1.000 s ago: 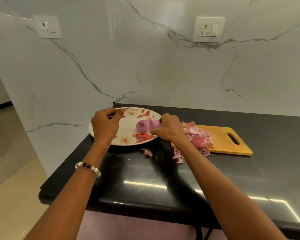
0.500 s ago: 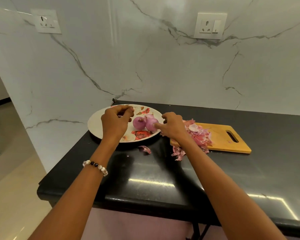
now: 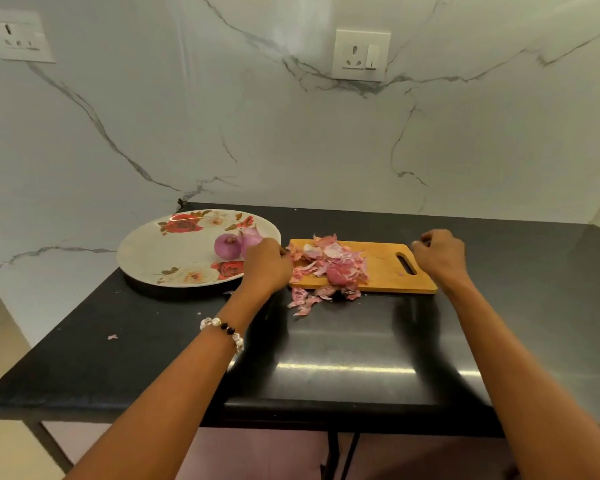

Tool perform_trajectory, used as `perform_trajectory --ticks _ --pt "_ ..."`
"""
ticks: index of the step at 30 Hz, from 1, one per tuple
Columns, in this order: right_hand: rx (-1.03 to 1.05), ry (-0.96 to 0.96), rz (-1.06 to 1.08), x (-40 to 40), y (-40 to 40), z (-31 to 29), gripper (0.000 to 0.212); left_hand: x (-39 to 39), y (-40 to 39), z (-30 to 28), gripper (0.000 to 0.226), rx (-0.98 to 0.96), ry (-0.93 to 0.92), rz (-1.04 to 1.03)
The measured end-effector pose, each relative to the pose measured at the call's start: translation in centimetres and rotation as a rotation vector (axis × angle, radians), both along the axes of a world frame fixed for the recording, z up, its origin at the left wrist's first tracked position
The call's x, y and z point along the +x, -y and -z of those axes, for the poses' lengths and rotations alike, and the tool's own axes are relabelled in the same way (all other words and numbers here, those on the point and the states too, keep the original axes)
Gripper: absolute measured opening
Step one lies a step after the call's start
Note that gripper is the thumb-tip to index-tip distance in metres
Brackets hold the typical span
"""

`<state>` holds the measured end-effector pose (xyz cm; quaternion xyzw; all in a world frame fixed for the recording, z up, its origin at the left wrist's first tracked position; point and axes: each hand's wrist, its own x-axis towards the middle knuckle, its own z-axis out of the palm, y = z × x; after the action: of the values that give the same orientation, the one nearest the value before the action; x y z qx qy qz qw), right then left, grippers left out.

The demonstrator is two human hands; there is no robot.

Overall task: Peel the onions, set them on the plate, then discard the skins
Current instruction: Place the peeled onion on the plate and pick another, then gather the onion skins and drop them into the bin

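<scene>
no readable text, labels, brands or numbers anywhere in view.

Two peeled purple onions (image 3: pixel 238 244) sit together on a floral plate (image 3: pixel 146 252) at the left end of a black countertop (image 3: pixel 343 344), below a marble-veined wall. Pink onion skins (image 3: pixel 329 263) are heaped on a wooden cutting board (image 3: pixel 388 275), some spilling onto the counter. The left hand (image 3: pixel 265 266), fingers curled, reaches the board's left edge; the right hand (image 3: pixel 439 258) is curled at its handle end.

Second onion (image 3: pixel 252 239) partly behind left hand (image 3: pixel 265 268); both hands' fingertips out of sight.
</scene>
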<state>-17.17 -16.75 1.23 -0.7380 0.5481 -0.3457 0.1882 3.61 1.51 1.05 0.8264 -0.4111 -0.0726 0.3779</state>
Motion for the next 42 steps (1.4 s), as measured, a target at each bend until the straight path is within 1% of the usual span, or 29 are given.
perform_trajectory --ticks 2,4,7,9,11,15,18,20,23,25,28,31,35,38,40,42 --pt "0.087 -0.102 -0.003 -0.2 0.6 0.9 0.037 -0.5 0.7 0.5 0.027 0.026 -0.027 -0.032" --pt "0.159 -0.186 -0.018 0.2 0.9 1.9 0.042 -1.1 1.3 0.8 0.027 -0.006 -0.084 -0.059" --pt "0.178 -0.233 -0.008 0.9 0.7 2.7 0.036 -1.9 1.8 0.7 0.023 -0.067 -0.166 -0.077" --pt "0.175 -0.197 0.004 1.0 0.8 2.9 0.03 -2.0 1.9 0.6 0.026 -0.077 -0.195 -0.078" --pt "0.197 -0.109 0.019 0.6 1.5 3.1 0.028 -2.0 2.0 0.9 0.04 -0.106 -0.239 -0.071" --pt "0.293 0.181 0.037 -0.6 2.1 3.2 0.047 -1.6 2.1 1.9 0.056 -0.182 -0.274 -0.043" --pt "0.354 0.393 0.028 -1.4 1.9 2.7 0.054 -1.7 2.2 2.3 0.058 -0.212 -0.229 -0.037" --pt "0.405 0.574 0.005 -2.1 1.9 2.3 0.058 -1.6 2.2 2.4 0.058 -0.254 -0.215 -0.041" --pt "0.473 0.891 -0.092 -2.9 1.9 2.1 0.061 -1.7 2.2 2.1 0.062 -0.323 -0.258 -0.04" --pt "0.453 0.998 -0.138 -3.1 1.8 2.0 0.062 -1.7 2.2 1.9 0.064 -0.355 -0.297 -0.047" --pt "0.391 1.099 -0.197 -3.1 1.6 1.8 0.062 -1.5 2.2 1.9 0.062 -0.4 -0.298 -0.058" --pt "0.342 1.145 -0.243 -3.1 1.4 1.7 0.059 -1.2 2.4 1.9 0.057 -0.416 -0.278 -0.049" --pt "0.308 1.118 -0.28 -3.1 1.2 1.7 0.058 -0.9 2.6 2.1 0.041 -0.403 -0.195 -0.039" --pt "0.288 1.08 -0.299 -3.1 1.3 1.9 0.057 -0.7 2.9 2.0 0.048 -0.398 -0.104 -0.079" --pt "0.26 1.055 -0.307 -3.2 1.4 2.1 0.056 -0.3 3.1 1.8 0.05 -0.388 -0.081 -0.135" --pt "0.209 1.034 -0.308 -3.2 1.3 2.1 0.056 -0.3 3.1 1.1 0.037 -0.416 -0.078 -0.169"
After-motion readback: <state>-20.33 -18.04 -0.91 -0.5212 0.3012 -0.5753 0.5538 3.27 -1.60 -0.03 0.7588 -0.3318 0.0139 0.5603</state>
